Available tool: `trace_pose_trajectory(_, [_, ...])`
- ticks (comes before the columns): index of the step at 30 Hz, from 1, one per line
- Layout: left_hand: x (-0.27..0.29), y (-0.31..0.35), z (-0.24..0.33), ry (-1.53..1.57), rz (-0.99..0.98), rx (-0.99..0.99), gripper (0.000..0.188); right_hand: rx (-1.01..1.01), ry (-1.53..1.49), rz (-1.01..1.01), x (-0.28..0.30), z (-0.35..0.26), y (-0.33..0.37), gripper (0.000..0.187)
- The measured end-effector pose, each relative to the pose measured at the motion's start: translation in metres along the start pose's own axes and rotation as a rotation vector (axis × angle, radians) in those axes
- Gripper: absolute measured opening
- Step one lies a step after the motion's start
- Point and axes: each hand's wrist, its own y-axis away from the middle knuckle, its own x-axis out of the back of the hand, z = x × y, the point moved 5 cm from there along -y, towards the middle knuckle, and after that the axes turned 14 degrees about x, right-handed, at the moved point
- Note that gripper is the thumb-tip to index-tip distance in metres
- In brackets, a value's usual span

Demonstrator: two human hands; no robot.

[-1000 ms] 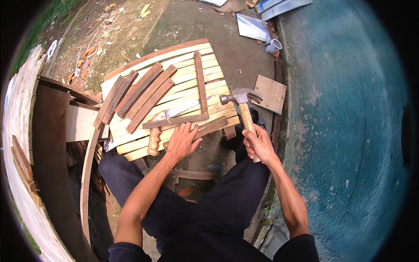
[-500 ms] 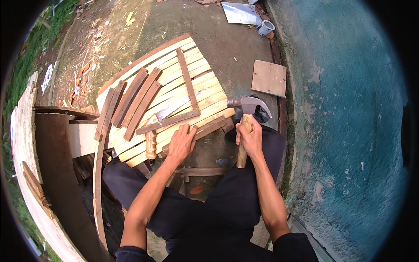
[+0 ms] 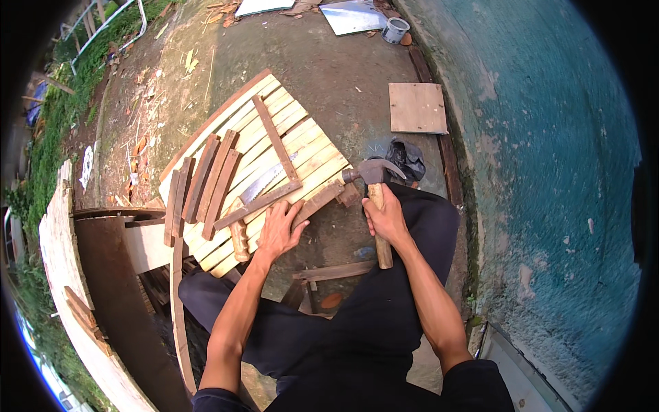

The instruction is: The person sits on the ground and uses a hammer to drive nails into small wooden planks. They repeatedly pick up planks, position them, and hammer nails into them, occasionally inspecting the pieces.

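My right hand point(image 3: 386, 218) grips the wooden handle of a claw hammer point(image 3: 376, 173). The hammer's striking face is close to the right end of a dark wooden strip point(image 3: 320, 202); whether they touch I cannot tell. My left hand point(image 3: 276, 232) is on this strip, its fingers over the far side and its thumb on the near side. Under the strip is a panel of pale wooden slats point(image 3: 312, 141). A handsaw point(image 3: 239, 239) with a wooden handle lies on the panel, partly beneath an L-shaped pair of dark strips point(image 3: 271, 137).
Several short dark wood pieces point(image 3: 221, 175) lie on the panel's left side. A blue wall point(image 3: 549, 172) runs along my right. A square board point(image 3: 417, 108), a black plastic bag point(image 3: 406, 159) and a paint can point(image 3: 395, 30) are on the ground. A weathered plank point(image 3: 58, 233) stands at left.
The view has shifted, so the panel appears lower and further left. The hammer head has come down closer to the strip's end. My left thumb now shows apart from the fingers.
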Motion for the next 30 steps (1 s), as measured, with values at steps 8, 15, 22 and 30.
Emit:
trace_pose_trajectory(8, [0.0,0.0,0.0,0.008,-0.059,0.053,0.051,-0.052,-0.22,0.079,-0.002,0.011,0.0,0.013])
trace_pose_trajectory(15, [0.018,-0.001,0.002,0.217,-0.194,0.117,0.049,-0.006,-0.242,0.113,-0.005,-0.002,-0.009,0.013])
trace_pose_trajectory(22, [0.025,0.006,0.017,0.298,-0.375,0.278,0.045,0.007,-0.316,0.233,0.01,-0.005,-0.013,0.014])
trace_pose_trajectory(30, [-0.002,0.017,0.033,0.616,-0.609,0.544,0.036,0.063,0.0,0.195,0.024,-0.003,-0.005,0.019])
